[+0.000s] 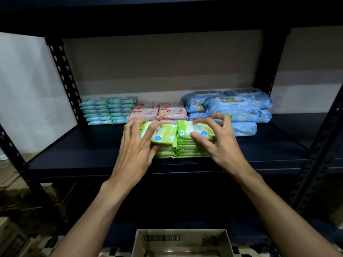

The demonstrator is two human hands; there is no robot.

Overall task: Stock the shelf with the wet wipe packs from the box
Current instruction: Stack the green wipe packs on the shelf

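Stacks of green packs (165,134) of wet wipes stand two abreast at the front middle of the dark shelf (83,151); their print is too blurred to read. The left hand (135,151) grips the left stack's top pack, fingers curled over it, thumb against the front. The right hand (220,145) pinches the right stack's top pack, thumb on its front edge, fingers arched. At 12 o'clock lie pink packs (159,112), at 10 o'clock small teal packs (109,110), at 2 o'clock big blue packs (237,108). At 6 o'clock, lower down, sits a cardboard box (141,243) with a barcode (161,238).
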